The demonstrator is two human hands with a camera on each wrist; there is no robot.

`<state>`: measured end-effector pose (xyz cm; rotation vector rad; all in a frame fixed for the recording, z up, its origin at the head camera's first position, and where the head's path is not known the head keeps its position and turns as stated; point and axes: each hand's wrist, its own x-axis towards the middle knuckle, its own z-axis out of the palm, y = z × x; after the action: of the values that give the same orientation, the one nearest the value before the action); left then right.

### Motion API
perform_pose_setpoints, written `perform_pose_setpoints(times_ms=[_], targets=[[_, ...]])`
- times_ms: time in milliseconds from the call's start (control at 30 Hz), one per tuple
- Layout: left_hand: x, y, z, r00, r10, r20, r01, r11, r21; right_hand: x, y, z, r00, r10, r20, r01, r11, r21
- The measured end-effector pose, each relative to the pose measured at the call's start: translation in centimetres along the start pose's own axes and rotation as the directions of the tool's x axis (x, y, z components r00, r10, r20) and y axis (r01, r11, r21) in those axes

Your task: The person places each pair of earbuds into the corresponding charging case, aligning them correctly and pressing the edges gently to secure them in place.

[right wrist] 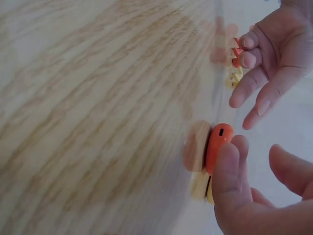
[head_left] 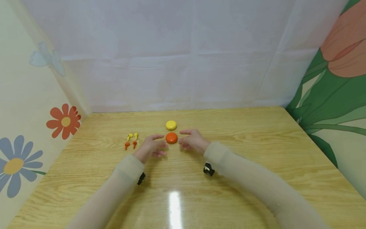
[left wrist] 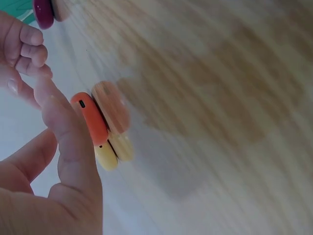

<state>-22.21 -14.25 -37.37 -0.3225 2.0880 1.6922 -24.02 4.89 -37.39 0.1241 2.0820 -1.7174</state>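
Observation:
An orange earbud charging case (head_left: 171,138) lies on the wooden table between my two hands, its small dark port showing in both wrist views. Just behind it lies a yellow charging case (head_left: 171,125). My left hand (head_left: 152,147) is to the left of the orange case with fingers loosely spread, holding nothing. From the other side, my right hand (head_left: 193,140) reaches towards the same case, fingers relaxed and slightly bent; neither hand appears to grip it. Left of my left hand lie two yellow earbuds (head_left: 130,136) and two orange earbuds (head_left: 127,145).
The glossy wooden table (head_left: 257,136) meets a pale cloth backdrop (head_left: 186,63) at its far edge. Flower-painted panels stand left and right. A dark magenta rounded thing (left wrist: 43,13), kind unclear, shows in the left wrist view. Black devices (head_left: 208,169) sit under both wrists.

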Motion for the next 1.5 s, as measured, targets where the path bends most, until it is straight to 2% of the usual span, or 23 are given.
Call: perform_pose_setpoints(times_ms=[167, 400, 633, 833, 1233, 1500], targets=[[0.5, 0.2, 0.0, 1.000, -0.004, 0.013, 0.003, 0.999, 0.034, 0.7, 0.4, 0.5, 0.999, 0.018, -0.029, -0.018, 1.000, -0.007], [1.2, 0.4, 0.2, 0.999, -0.022, 0.023, 0.021, 0.997, 0.068, 1.0, 0.2, 1.3, 0.999, 0.031, -0.024, -0.031, 0.999, 0.027], [1.7, 0.7, 0.0, 0.997, -0.071, 0.041, 0.069, 0.997, 0.041, 1.7, 0.2, 2.0, 0.999, 0.026, -0.044, -0.025, 0.999, 0.027], [2.3, 0.6, -0.2, 0.995, -0.083, 0.053, 0.082, 0.996, 0.024, 2.2, 0.4, 2.2, 0.998, 0.018, -0.054, -0.016, 0.999, 0.038], [2.8, 0.4, -0.6, 0.990, -0.119, 0.077, 0.120, 0.993, -0.009, 2.7, 0.3, 2.3, 0.997, 0.068, -0.035, -0.064, 0.994, 0.091], [3.0, 0.2, -0.7, 0.990, -0.107, 0.088, 0.113, 0.992, -0.062, 2.6, 0.2, 2.4, 0.996, 0.068, -0.058, -0.062, 0.993, 0.102]])
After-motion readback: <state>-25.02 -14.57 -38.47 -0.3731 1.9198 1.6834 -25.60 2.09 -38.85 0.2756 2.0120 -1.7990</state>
